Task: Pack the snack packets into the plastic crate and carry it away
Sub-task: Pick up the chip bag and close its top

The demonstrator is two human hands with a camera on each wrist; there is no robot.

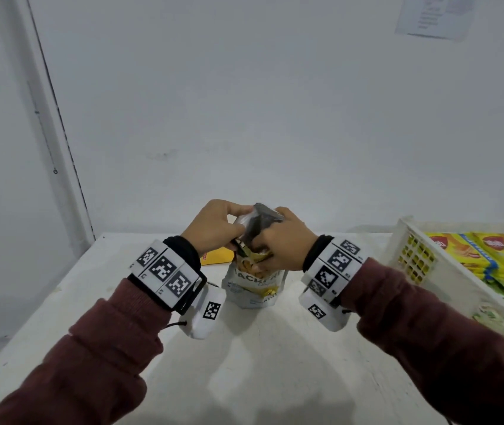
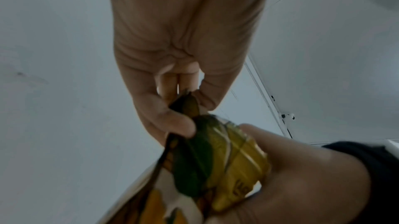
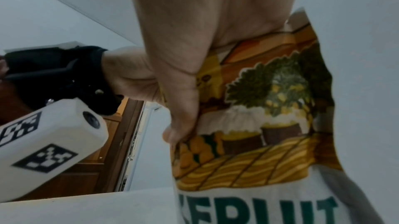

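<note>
A white snack packet [image 1: 253, 283] with yellow fruit art and green lettering stands upright on the white table [image 1: 244, 363], its top folded over. My left hand [image 1: 217, 228] pinches the packet's top corner [image 2: 187, 106] between thumb and fingertips. My right hand [image 1: 281, 240] grips the packet's upper part [image 3: 259, 108] from the right side. The white plastic crate [image 1: 428, 271] sits at the right edge, holding several yellow and green snack packets [image 1: 490, 256].
A flat yellow packet [image 1: 217, 257] lies on the table behind my left hand. The white wall rises just behind the table. A wooden door [image 3: 103, 159] shows in the right wrist view. A paper sheet [image 1: 434, 16] hangs on the wall, upper right.
</note>
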